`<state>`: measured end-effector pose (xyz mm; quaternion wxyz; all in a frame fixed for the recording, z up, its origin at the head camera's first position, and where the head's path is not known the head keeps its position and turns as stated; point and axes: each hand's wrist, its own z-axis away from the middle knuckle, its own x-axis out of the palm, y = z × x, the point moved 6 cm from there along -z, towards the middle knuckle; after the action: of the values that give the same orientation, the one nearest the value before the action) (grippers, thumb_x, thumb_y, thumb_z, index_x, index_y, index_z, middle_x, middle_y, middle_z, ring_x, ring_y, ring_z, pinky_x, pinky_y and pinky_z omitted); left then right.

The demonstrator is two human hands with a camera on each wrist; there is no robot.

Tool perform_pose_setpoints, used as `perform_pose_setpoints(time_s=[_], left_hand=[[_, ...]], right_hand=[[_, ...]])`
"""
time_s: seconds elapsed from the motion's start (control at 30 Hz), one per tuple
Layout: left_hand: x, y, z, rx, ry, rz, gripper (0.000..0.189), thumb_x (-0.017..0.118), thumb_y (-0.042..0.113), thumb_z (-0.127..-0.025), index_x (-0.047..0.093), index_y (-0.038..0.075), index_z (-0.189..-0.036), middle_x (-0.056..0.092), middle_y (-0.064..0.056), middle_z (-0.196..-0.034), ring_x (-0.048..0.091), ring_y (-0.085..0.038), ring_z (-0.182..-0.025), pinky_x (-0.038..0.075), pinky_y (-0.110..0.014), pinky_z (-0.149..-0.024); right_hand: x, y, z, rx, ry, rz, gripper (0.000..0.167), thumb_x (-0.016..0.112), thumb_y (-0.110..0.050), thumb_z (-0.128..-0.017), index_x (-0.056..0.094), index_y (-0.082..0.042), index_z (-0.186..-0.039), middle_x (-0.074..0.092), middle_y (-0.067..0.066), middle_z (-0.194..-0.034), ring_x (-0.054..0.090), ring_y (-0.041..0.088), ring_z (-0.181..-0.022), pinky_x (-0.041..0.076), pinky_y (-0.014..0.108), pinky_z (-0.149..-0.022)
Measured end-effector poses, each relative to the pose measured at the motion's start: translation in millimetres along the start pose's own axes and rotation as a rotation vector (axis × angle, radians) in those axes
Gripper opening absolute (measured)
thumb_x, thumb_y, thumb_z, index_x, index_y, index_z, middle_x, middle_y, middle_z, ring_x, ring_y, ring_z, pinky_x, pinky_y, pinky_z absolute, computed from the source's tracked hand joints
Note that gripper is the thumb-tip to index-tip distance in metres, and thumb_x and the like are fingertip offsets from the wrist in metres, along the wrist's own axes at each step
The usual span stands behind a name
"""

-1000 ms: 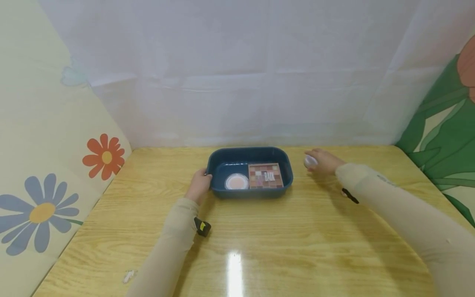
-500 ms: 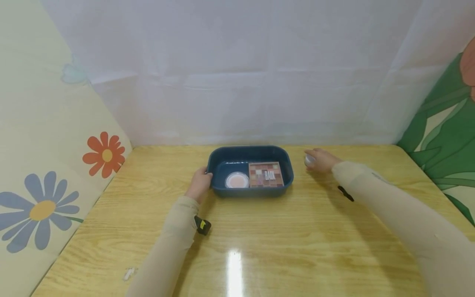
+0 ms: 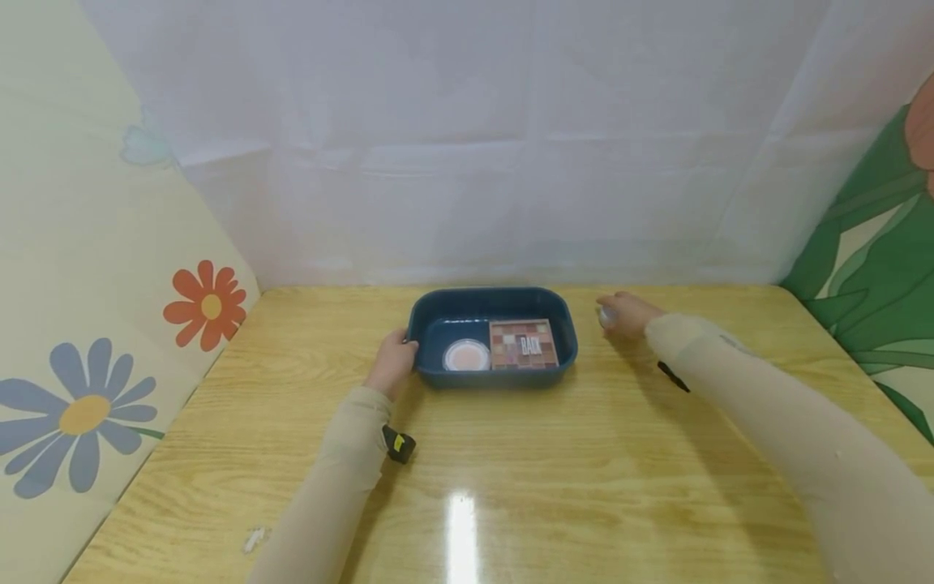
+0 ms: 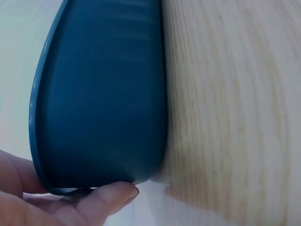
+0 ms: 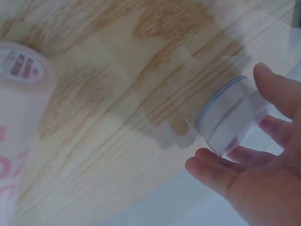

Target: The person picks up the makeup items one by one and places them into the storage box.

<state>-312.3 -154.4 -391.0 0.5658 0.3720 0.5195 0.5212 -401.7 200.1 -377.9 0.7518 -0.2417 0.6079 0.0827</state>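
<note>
A dark blue rectangular tub stands on the wooden table. Inside lie a round clear compact with pale pink contents and, to its right, an eyeshadow palette. My left hand grips the tub's left end by the rim; in the left wrist view its thumb presses the tub's outer wall. To the right of the tub, my right hand holds a small round clear jar between thumb and fingers. From the head view, the fingers partly cover this jar.
In the right wrist view a pale container with pink lettering stands at the left; the head view does not show it. A small white scrap lies at the table's front left. A white cloth hangs behind the table, with flower-printed panels at both sides.
My right hand and forearm have shifted slightly left, with the jar still held. The left hand and the tub stay almost where they were.
</note>
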Motion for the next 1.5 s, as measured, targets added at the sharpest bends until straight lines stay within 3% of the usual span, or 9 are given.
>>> perform_pose_setpoints(time_s=[0.17,0.4,0.63,0.83,1.07,1.5], left_hand=[[1.4,-0.8,-0.1,-0.009,-0.008,0.022,0.042,0.032,-0.001,-0.101,0.035,-0.018,-0.139,0.04,-0.032,-0.141,0.044,-0.04,-0.126,0.038,-0.046,-0.107],[0.7,-1.1,-0.6,-0.01,-0.012,0.035,0.041,0.031,-0.001,-0.101,0.033,-0.019,-0.138,0.042,-0.033,-0.138,0.047,-0.042,-0.121,0.041,-0.047,-0.103],[1.5,-2.1,-1.0,-0.014,-0.015,0.032,0.042,0.031,-0.001,-0.101,0.033,-0.019,-0.139,0.041,-0.033,-0.139,0.047,-0.041,-0.122,0.041,-0.046,-0.104],[2.0,-2.9,-1.0,-0.012,-0.011,0.045,0.041,0.031,-0.002,-0.101,0.034,-0.019,-0.138,0.042,-0.033,-0.137,0.048,-0.042,-0.121,0.042,-0.046,-0.103],[1.8,-2.1,-0.9,-0.023,-0.017,0.063,0.042,0.03,-0.002,-0.101,0.032,-0.019,-0.14,0.039,-0.033,-0.14,0.046,-0.042,-0.123,0.041,-0.047,-0.104],[1.0,-1.7,-1.2,-0.027,-0.016,0.05,0.042,0.03,-0.001,-0.101,0.033,-0.019,-0.139,0.039,-0.032,-0.141,0.045,-0.041,-0.124,0.04,-0.046,-0.105]], right_hand=[[1,0,-1.6,-0.039,0.0,0.051,0.055,0.069,0.003,-0.082,0.044,0.019,-0.129,0.052,0.041,-0.119,0.049,0.054,-0.112,0.04,0.059,-0.099],[1,-1,-1.6,0.054,-0.04,0.033,0.049,0.059,0.004,-0.089,0.044,0.015,-0.134,0.047,0.038,-0.129,0.043,0.053,-0.12,0.036,0.06,-0.102],[0,0,1.9,0.057,-0.016,0.014,0.045,0.054,-0.001,-0.093,0.044,0.015,-0.134,0.047,0.037,-0.131,0.041,0.054,-0.122,0.034,0.062,-0.103],[-6,6,6.1,0.04,0.058,0.025,0.046,0.058,-0.004,-0.09,0.047,0.016,-0.131,0.049,0.038,-0.127,0.044,0.054,-0.118,0.036,0.062,-0.102],[-11,10,9.7,0.038,0.099,-0.038,0.05,0.059,-0.002,-0.089,0.044,0.016,-0.133,0.048,0.039,-0.129,0.044,0.054,-0.119,0.034,0.062,-0.102],[-24,-14,24.6,0.022,0.112,-0.066,0.055,0.064,0.0,-0.088,0.042,0.016,-0.135,0.047,0.039,-0.129,0.044,0.053,-0.118,0.035,0.062,-0.102]])
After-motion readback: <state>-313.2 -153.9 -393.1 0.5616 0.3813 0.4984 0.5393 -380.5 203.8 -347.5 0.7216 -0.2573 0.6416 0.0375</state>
